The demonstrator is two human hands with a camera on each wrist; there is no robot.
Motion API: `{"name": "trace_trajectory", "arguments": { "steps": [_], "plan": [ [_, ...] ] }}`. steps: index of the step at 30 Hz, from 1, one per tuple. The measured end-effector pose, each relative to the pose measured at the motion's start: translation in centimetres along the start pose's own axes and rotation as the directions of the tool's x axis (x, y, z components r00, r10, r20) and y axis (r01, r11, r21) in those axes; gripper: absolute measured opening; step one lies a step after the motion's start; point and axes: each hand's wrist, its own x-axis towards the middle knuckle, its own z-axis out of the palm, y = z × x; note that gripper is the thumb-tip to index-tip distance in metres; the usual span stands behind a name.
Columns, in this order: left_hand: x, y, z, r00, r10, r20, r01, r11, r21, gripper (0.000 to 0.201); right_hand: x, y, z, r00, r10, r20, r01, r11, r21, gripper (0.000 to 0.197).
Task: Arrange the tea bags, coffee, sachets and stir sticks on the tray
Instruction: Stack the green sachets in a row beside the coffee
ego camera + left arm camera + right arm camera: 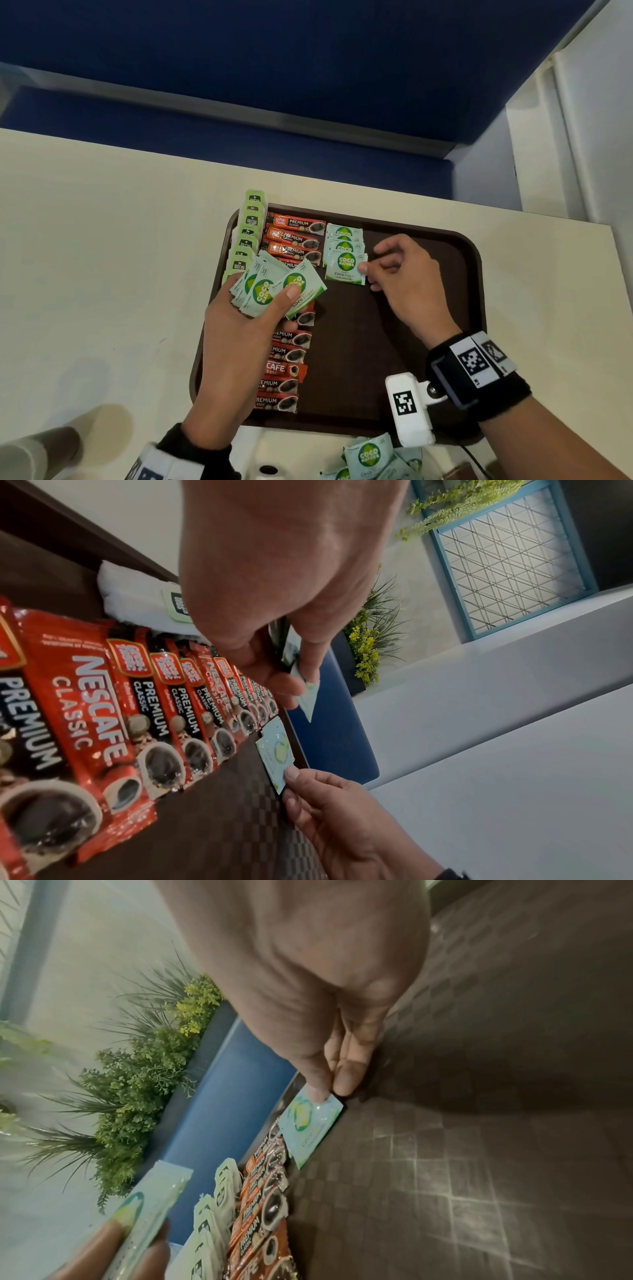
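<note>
On the brown checker-textured tray (445,260), the right hand (407,274) pinches the right edge of a flat, glossy square sugar sachet (345,269) (print upright, topping an overlapping column), while the left hand (239,329) grips a fanned bundle of sachets (274,287) beside the long red coffee sticks (294,224).

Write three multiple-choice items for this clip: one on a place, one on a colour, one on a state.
1. Where does the column of coffee sachets lie?
A. between the tea bags and the sugar sachets
B. off the tray
C. at the tray's right edge

2. What colour is the tray?
A. white
B. dark brown
C. blue

3. What is the left hand doing?
A. resting flat
B. holding a fan of sugar sachets
C. gripping a cup

Key: 1 A, red packets run between the green tags and the sugar stack; 2 B, bare surface shows brown; 3 B, thumb presses the fan.
</note>
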Motion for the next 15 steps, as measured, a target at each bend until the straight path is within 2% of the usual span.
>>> {"name": "trace_trajectory", "arguments": {
  "steps": [8,15],
  "plan": [
    [-0.13,-0.05,-0.22,1.000,0.000,0.010,0.000,1.000,0.001,0.030,0.09,-0.57,0.03,1.000,0.019,0.008,-0.019,1.000,0.012,0.032],
    [-0.03,-0.15,-0.26,1.000,-0.007,-0.002,0.007,1.000,0.009,0.036,-0.04,-1.03,0.16,0.999,0.030,0.030,-0.031,0.999,0.029,0.030]
  ]
}}
